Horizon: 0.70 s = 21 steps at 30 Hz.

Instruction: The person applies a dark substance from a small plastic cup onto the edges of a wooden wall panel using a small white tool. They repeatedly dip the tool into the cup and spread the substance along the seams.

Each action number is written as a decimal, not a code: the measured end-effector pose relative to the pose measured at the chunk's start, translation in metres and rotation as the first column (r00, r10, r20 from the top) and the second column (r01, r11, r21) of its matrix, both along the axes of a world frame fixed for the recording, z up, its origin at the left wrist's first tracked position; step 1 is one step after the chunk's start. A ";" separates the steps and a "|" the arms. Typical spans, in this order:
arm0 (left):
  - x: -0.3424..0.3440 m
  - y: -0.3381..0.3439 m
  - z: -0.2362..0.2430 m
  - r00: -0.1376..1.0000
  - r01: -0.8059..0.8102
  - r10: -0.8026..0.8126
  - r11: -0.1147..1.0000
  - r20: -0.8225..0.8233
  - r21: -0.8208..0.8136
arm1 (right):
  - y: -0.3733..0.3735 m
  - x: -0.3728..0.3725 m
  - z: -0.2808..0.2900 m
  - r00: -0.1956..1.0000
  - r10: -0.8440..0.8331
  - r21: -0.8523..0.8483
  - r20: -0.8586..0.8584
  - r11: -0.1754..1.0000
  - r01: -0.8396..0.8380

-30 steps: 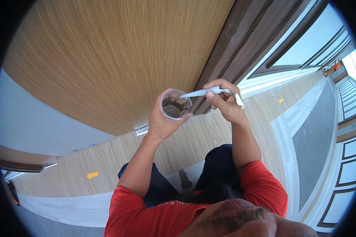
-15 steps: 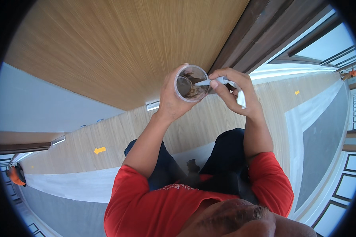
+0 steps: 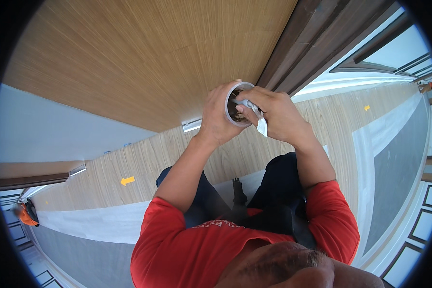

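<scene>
My left hand (image 3: 216,115) is wrapped around a clear plastic cup (image 3: 227,108), tilted so its mouth faces me. Dark brown paste (image 3: 235,115) smears the inside of the cup. In my right hand (image 3: 277,114) is a pale grey tapered stick (image 3: 248,103), pinched between thumb and fingers. A crumpled white strip (image 3: 262,126) hangs from it below the fingers. The stick's tip reaches into the cup, and my right fingers are over the mouth, hiding part of the inside.
A wood-grain door panel (image 3: 144,53) rises just beyond my hands, beside a dark brown frame (image 3: 297,48). Below lies a wood-look floor (image 3: 235,151) with a yellow arrow (image 3: 127,181). A person in orange (image 3: 26,214) is at the far left, another person (image 3: 429,85) at the far right.
My right hand has moved left and deeper into the cup with the stick. The cup has shifted slightly right, and more of its mouth is covered.
</scene>
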State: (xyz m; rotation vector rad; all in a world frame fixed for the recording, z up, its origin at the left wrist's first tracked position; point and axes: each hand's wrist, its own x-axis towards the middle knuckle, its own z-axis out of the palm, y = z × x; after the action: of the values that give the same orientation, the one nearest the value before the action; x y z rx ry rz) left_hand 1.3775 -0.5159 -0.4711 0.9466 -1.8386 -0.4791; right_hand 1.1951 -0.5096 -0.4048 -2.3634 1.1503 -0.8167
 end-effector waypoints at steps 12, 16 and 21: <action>0.002 0.000 -0.002 1.000 -0.021 0.022 0.999 0.009 -0.042 | 0.005 -0.007 0.012 0.988 -0.029 0.062 0.153 0.998 0.019; 0.000 0.002 0.002 0.996 -0.020 0.026 0.997 -0.085 0.070 | 0.005 -0.016 0.016 0.944 -0.072 0.078 0.323 0.996 0.050; 0.000 0.000 -0.007 0.964 -0.026 0.077 0.979 -0.254 0.200 | 0.004 -0.020 0.020 0.934 -0.035 0.075 0.355 0.997 0.008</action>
State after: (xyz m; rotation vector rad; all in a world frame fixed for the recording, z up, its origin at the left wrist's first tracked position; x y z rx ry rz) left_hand 1.3771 -0.5159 -0.4785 1.0089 -1.5457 -0.7273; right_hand 1.1754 -0.5060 -0.3853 -2.0357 1.0335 -1.1347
